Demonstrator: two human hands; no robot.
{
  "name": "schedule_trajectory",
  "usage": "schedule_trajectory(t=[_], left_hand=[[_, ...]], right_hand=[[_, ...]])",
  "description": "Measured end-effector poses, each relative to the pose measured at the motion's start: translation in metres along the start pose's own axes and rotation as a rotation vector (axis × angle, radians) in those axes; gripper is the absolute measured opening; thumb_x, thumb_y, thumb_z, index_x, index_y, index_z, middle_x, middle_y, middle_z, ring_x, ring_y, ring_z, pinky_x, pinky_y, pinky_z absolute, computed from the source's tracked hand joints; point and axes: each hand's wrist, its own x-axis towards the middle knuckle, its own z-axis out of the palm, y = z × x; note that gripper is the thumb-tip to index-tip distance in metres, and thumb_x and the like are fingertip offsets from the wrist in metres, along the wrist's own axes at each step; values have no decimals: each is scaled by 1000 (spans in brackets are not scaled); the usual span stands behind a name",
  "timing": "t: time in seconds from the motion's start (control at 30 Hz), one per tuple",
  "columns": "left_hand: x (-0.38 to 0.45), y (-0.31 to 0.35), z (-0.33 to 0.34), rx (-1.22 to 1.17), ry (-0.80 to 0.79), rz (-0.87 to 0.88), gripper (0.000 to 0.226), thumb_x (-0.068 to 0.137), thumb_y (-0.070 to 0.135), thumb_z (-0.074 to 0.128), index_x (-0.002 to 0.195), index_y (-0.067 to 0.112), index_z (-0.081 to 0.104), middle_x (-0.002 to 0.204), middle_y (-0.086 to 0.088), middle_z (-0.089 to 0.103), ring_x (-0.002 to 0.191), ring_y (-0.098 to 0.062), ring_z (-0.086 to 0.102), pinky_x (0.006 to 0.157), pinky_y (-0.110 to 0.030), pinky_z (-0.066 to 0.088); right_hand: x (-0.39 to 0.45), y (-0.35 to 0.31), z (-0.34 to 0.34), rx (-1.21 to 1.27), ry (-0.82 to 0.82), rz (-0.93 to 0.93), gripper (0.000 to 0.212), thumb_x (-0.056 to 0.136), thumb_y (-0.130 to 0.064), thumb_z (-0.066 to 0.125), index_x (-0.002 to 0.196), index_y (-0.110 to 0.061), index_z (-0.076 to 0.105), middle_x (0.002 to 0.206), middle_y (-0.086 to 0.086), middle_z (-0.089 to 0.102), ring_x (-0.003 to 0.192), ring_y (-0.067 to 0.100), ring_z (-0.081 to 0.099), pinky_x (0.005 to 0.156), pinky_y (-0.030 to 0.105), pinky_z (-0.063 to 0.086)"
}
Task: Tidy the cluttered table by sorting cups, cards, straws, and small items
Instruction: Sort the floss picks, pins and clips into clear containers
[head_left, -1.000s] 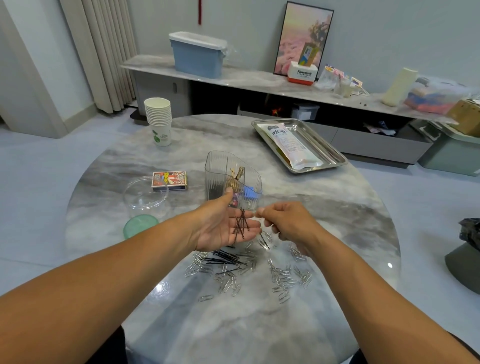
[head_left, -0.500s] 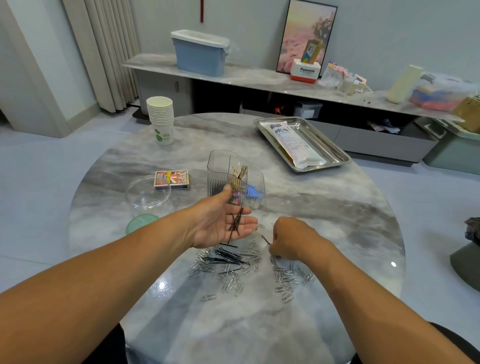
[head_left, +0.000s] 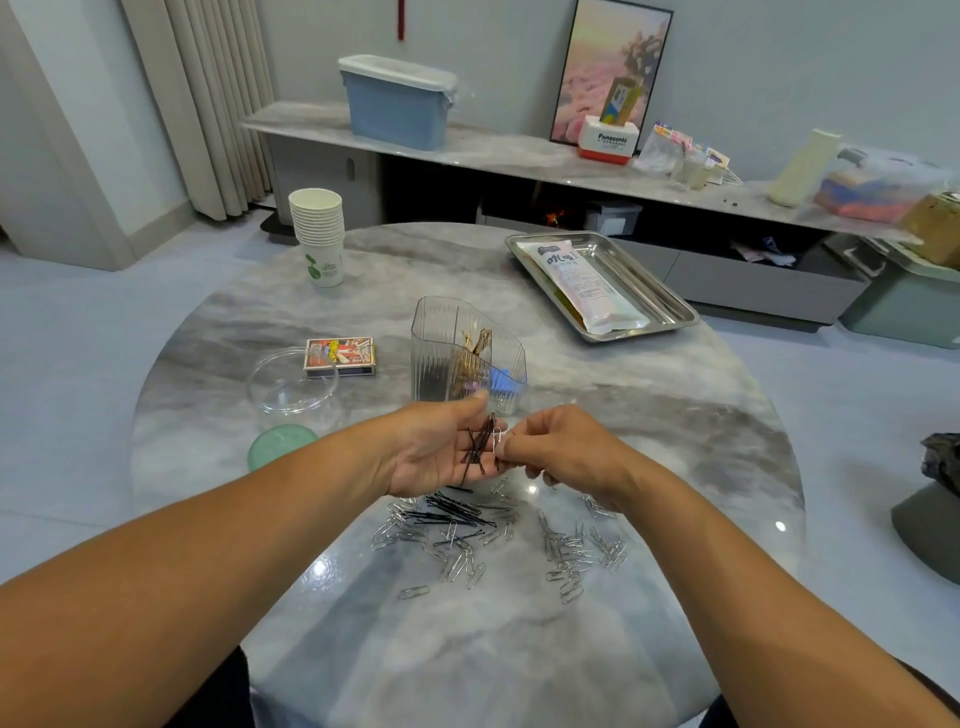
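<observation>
A: What is carried by the round marble worktop (head_left: 649, 441)?
B: At the far right a steel tray (head_left: 660, 299) is seen with a sealed packet (head_left: 584, 283) laid in it. A stack of paper cups (head_left: 318, 234) is stood at the far left. A clear ribbed holder (head_left: 447, 358) is placed at the middle, with a card box (head_left: 340, 356) to its left, then a clear round dish (head_left: 291, 382) and a green lid (head_left: 280, 444) nearer the person.
A: And the hands?
B: The left hand (head_left: 434, 452) is held palm up with fingers relaxed, and a bunch of black hairpins (head_left: 480, 447) is cradled in it. A silver paper clip (head_left: 496, 436) is pinched by the right hand (head_left: 566, 449), just beside the hairpins.
A: The smallest things?
B: Loose hairpins (head_left: 452, 512) and scattered paper clips (head_left: 571, 551) are left on the worktop below the hands
</observation>
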Motion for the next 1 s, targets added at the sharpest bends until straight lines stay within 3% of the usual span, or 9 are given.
schedule_trajectory(t=[0.13, 0.3, 0.4, 0.57, 0.67, 0.73, 0.83, 0.93, 1.0], left_hand=[[2, -3, 0, -6, -12, -1, 44, 104, 37, 51, 124, -1, 58, 95, -19, 67, 78, -26, 72, 60, -29, 61], [4, -4, -4, 50, -22, 54, 28, 102, 15, 56, 121, -3, 61, 93, -17, 68, 77, -19, 68, 70, -26, 61], [6, -3, -8, 45, 27, 79, 16, 101, 6, 55, 113, -1, 63, 91, -16, 68, 72, -16, 66, 63, -23, 61], [5, 10, -15, 44, 185, 115, 18, 106, 10, 44, 109, 7, 62, 75, -5, 63, 58, -9, 56, 49, -17, 48], [1, 19, -19, 23, 268, 145, 22, 107, 22, 45, 100, 11, 62, 70, 0, 56, 57, -8, 49, 48, -16, 41], [-2, 22, -21, 0, 295, 154, 31, 108, 34, 43, 94, 13, 61, 68, 1, 55, 56, -8, 47, 48, -17, 39], [-5, 23, -21, -17, 307, 148, 39, 107, 43, 39, 93, 14, 61, 67, 0, 56, 54, -8, 48, 47, -17, 37], [-7, 22, -19, -14, 316, 140, 40, 107, 45, 38, 98, 13, 61, 71, -2, 58, 54, -9, 50, 47, -17, 38], [-9, 22, -19, -15, 319, 145, 40, 107, 45, 38, 101, 12, 61, 72, -2, 59, 55, -9, 50, 49, -18, 38]], right_hand=[[0, 4, 1, 19, 8, -7, 19, 88, -21, 75, 88, -2, 75, 72, 3, 68, 58, 4, 52, 54, 21, 40], [2, 4, 0, 61, 36, -18, 11, 87, -20, 76, 84, -9, 75, 68, 1, 63, 60, 8, 52, 55, 24, 38], [7, 6, -2, 72, 115, -17, 11, 84, -18, 77, 81, -9, 73, 65, -1, 61, 58, 8, 52, 54, 22, 40], [22, 28, -6, -423, 311, 26, 27, 86, -23, 70, 61, -20, 59, 58, -7, 55, 56, 17, 52, 62, 31, 46], [17, 27, 6, -529, 168, -25, 11, 83, -32, 80, 90, -27, 73, 77, -12, 66, 76, 12, 64, 73, 30, 53], [13, 21, 19, -543, -25, -74, 33, 79, -37, 85, 108, -27, 73, 90, -10, 68, 83, 11, 64, 75, 28, 52], [13, 14, 40, -814, -75, -242, 53, 79, -44, 81, 128, -31, 66, 116, -4, 61, 103, 19, 60, 88, 35, 52], [14, 8, 50, -884, -64, -322, 59, 81, -46, 73, 135, -29, 61, 129, -1, 56, 116, 23, 52, 94, 36, 44], [15, 3, 54, -985, -76, -372, 47, 80, -46, 70, 124, -28, 66, 123, -1, 57, 112, 24, 52, 87, 37, 40]])
